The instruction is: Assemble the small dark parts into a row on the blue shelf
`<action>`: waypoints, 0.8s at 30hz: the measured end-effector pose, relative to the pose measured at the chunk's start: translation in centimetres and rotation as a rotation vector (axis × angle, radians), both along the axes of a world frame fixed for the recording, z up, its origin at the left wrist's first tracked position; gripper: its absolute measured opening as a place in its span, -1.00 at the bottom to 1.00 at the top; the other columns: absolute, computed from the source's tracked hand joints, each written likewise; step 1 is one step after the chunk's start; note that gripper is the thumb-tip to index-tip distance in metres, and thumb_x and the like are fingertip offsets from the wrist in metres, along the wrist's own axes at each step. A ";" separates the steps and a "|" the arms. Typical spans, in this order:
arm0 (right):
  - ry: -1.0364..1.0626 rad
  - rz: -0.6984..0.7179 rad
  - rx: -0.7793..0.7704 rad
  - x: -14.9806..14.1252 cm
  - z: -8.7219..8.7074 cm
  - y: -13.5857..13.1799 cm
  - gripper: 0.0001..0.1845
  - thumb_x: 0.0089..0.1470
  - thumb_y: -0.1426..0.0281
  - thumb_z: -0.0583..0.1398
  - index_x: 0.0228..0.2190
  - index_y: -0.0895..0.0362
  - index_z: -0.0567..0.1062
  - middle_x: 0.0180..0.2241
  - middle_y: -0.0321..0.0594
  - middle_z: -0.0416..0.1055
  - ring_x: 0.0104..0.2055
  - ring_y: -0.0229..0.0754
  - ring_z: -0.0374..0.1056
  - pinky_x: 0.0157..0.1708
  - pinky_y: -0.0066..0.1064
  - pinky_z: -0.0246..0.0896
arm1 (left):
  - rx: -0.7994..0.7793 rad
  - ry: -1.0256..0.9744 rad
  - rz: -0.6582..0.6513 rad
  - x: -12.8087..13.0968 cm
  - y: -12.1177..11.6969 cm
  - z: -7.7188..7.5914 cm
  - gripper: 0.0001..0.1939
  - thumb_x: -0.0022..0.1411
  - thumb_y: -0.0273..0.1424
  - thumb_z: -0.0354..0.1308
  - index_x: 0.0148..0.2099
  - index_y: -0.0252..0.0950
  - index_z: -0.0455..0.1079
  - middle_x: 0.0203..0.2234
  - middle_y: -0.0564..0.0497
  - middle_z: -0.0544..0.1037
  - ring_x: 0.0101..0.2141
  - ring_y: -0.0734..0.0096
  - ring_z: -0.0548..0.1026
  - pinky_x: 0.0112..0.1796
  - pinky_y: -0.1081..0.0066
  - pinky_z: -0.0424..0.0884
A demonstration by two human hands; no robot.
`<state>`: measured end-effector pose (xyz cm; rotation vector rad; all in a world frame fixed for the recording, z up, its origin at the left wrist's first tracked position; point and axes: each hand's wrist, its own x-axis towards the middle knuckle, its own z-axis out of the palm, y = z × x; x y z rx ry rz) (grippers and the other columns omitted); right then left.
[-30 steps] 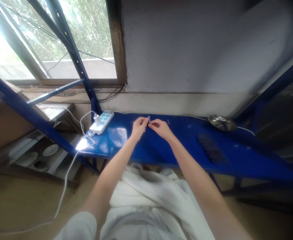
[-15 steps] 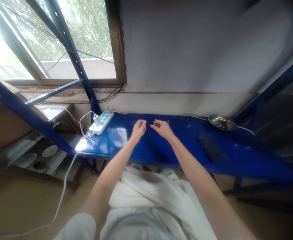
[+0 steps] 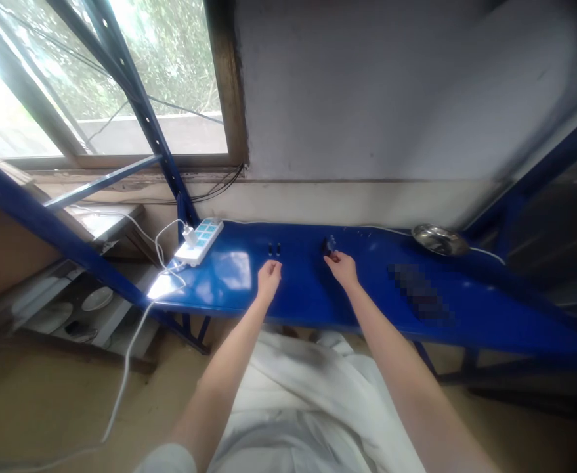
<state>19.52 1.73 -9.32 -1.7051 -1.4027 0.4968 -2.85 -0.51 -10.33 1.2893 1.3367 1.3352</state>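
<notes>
My left hand (image 3: pixel 269 280) is closed in a pinch over the blue tabletop (image 3: pixel 298 295); anything between its fingertips is too small or hidden to tell. Just beyond it, a small dark upright piece (image 3: pixel 270 249) stands beside a second small dark piece (image 3: pixel 278 249). Farther right, my right hand (image 3: pixel 343 269) has its fingers pinched together around a small dark piece (image 3: pixel 325 246), whose kind I cannot make out. Several small clear bits (image 3: pixel 332 242) lie on the table by those fingertips.
A white power strip (image 3: pixel 199 242) with a plugged-in white charger (image 3: pixel 188 235) lies at the table's left end. At the back right is a shiny metal dish (image 3: pixel 440 240). A blurred dark object (image 3: pixel 420 293) lies to the right. Blue rack posts (image 3: pixel 145 118) rise at left.
My hands have moved apart and toward me, the right one also rightward. Two small dark pieces now show standing on the table where my left hand was.
</notes>
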 end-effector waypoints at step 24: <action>-0.195 -0.043 -0.185 -0.7 -0.5 2.4 -0.72 -0.01 0.27 0.12 -0.36 0.20 0.52 -0.33 -0.06 0.48 -0.35 -0.13 0.39 -0.44 -0.40 0.21 | 0.014 0.048 -0.033 -0.1 -0.1 -0.2 -0.80 0.14 -0.29 0.00 -0.34 -0.31 0.32 -0.64 0.13 0.31 -0.65 0.63 0.23 -0.58 0.60 0.18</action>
